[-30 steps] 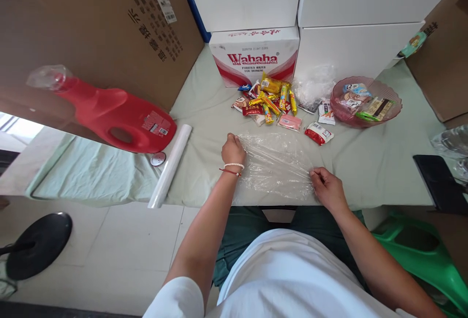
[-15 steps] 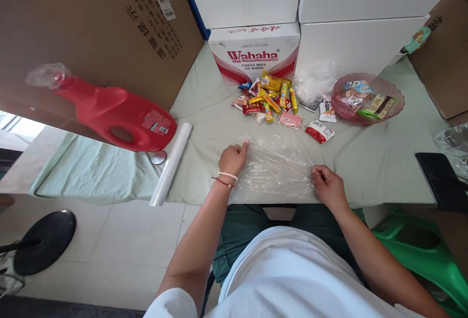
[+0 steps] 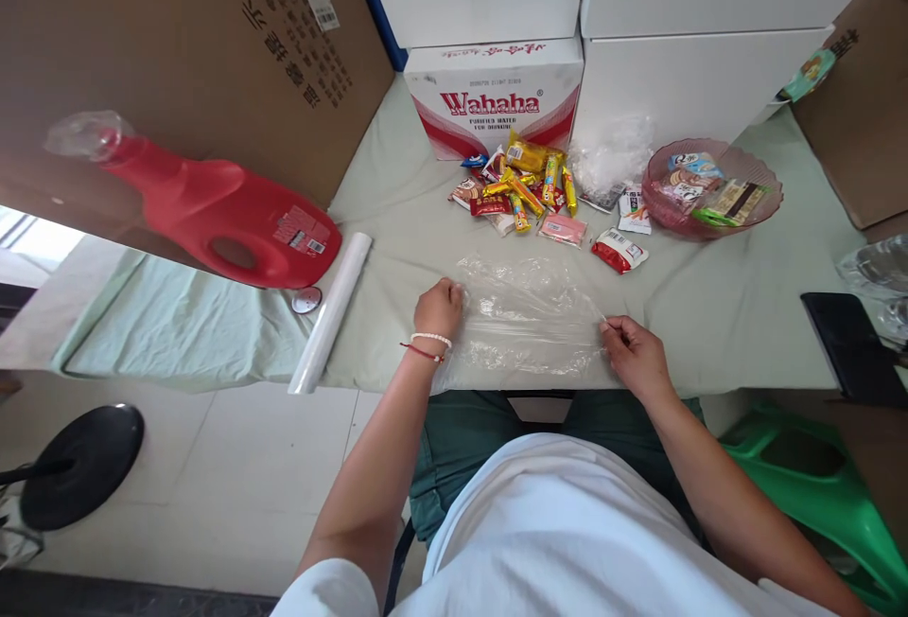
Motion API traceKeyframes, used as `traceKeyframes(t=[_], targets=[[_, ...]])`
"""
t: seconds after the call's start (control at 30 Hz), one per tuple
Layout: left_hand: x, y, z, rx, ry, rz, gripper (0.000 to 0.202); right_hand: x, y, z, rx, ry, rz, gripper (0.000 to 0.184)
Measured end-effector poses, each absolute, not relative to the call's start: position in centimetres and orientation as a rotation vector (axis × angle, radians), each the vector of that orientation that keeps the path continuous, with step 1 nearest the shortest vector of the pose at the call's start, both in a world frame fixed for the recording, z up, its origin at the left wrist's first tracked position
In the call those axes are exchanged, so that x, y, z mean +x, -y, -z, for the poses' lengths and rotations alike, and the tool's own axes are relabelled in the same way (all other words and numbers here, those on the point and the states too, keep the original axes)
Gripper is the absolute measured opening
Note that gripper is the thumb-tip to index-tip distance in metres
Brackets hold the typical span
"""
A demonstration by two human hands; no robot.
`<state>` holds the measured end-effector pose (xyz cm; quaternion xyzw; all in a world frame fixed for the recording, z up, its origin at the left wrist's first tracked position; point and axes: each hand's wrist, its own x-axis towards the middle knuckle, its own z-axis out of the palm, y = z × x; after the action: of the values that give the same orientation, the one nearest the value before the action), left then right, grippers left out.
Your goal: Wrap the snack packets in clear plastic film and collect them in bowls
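A sheet of clear plastic film (image 3: 529, 324) lies wrinkled near the front edge of the cloth-covered table, stretched between my two hands. My left hand (image 3: 440, 308), with two bracelets at the wrist, is closed on the film's left edge. On the right side, my right hand (image 3: 634, 352) pinches the film between thumb and fingers. Beyond the film is a pile of wrapped snacks (image 3: 521, 184), with a pink packet (image 3: 563, 229) and a red-and-white packet (image 3: 619, 251) closest to it.
A pink glass bowl (image 3: 770, 196) holding snacks stands at right, beside crumpled clear plastic (image 3: 611, 158). Left are a white roll (image 3: 330, 314) and a red jug (image 3: 241, 220). A Wahaba-style carton (image 3: 497, 111) stands behind; a black phone (image 3: 847, 347) lies far right.
My left hand has moved slightly left and toward me, its thumb now tucked in. The film is pulled straighter between the hands, with flat folds across it. My right hand has barely moved.
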<state>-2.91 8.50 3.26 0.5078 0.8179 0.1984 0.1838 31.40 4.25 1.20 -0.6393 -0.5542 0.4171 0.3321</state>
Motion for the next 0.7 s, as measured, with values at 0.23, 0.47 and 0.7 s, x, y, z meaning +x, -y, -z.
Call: traceKeyframes(t=[0.23, 0.47, 0.7], targets=[[-1.2, -5.4, -4.5, 1.900, -2.516, -0.647, 0.041, 31.4, -4.7, -1.3, -1.642, 1.575, -1.106, 0.041], [-0.2, -4.1, -1.8, 2.159, -2.190, -0.240, 0.060, 33.2, -3.8, -1.9, -1.687, 1.553, -1.114, 0.043], [-0.8, -3.5, -1.3, 2.155, -2.168, -0.061, 0.074, 35.2, -7.9, -3.9, -1.781, 1.679, -1.088, 0.038]])
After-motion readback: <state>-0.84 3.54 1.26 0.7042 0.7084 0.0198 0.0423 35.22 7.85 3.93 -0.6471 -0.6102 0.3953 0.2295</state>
